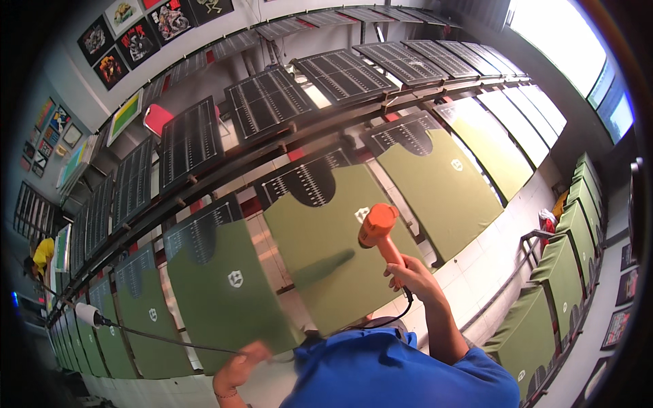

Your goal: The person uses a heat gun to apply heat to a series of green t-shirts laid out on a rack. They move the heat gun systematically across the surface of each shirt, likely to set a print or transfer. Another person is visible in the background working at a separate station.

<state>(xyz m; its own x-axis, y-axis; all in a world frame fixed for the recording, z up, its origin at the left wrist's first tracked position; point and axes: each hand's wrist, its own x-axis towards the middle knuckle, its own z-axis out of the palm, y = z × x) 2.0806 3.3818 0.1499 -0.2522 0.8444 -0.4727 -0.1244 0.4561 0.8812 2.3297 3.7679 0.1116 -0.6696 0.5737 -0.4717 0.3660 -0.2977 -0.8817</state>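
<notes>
My right hand (411, 277) is wrapped round the handle of an orange hair dryer (379, 226), held above a green fabric piece (333, 255) with a partly hidden white shield print. A black power cord (407, 306) runs from the handle down beside my blue shirt. At the lower left, my left hand (243, 364) is blurred, its fingers closed at a black cable (170, 338). That cable stretches left to a white connector (88, 314). Left of the dryer, another green fabric piece (218, 292) with a white shield print lies on a dark marked board (204, 231).
Several more boards with green fabric, such as this one (442, 183), form a slanting row. Beyond a dark rail (326, 112) stand bare black boards (269, 102). Another green-covered row (530, 326) stands at right. A person in yellow (43, 253) is at far left.
</notes>
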